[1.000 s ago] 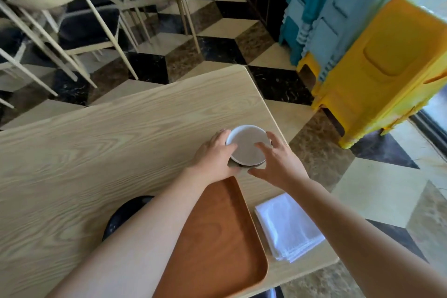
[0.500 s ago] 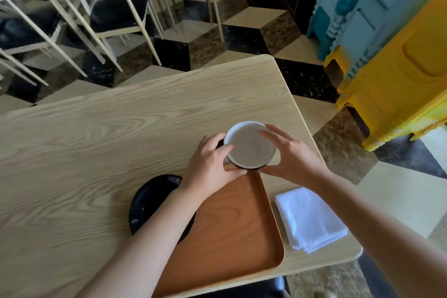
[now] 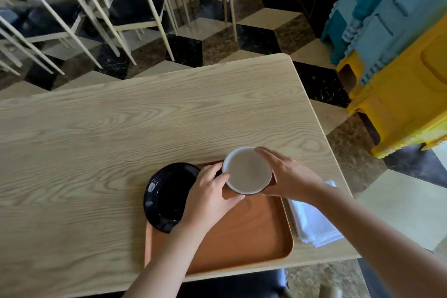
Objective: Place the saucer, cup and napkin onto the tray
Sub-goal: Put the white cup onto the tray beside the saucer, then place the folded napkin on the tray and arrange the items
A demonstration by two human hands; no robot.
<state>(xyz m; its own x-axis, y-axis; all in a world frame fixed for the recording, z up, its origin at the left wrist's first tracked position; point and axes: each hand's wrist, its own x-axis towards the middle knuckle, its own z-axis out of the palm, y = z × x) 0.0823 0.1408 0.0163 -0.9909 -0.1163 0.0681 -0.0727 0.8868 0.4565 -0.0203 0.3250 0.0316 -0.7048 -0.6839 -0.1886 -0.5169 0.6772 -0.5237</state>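
Observation:
A white-lined, dark-walled cup is held over the far right corner of the brown wooden tray. My left hand grips its near left side and my right hand wraps its right side. Whether the cup rests on the tray or hangs just above it, I cannot tell. A black saucer lies at the tray's left edge, partly overlapping it. A folded white napkin lies on the table just right of the tray.
The light wooden table ends close to the napkin on the right. A dark chair seat shows at the near edge. Chairs with pale legs stand beyond the table, and stacked yellow and blue plastic stools stand at the right.
Both hands have carried the cup from the table beyond the tray to over the tray's far right corner. The view has shifted, bringing the saucer fully into sight.

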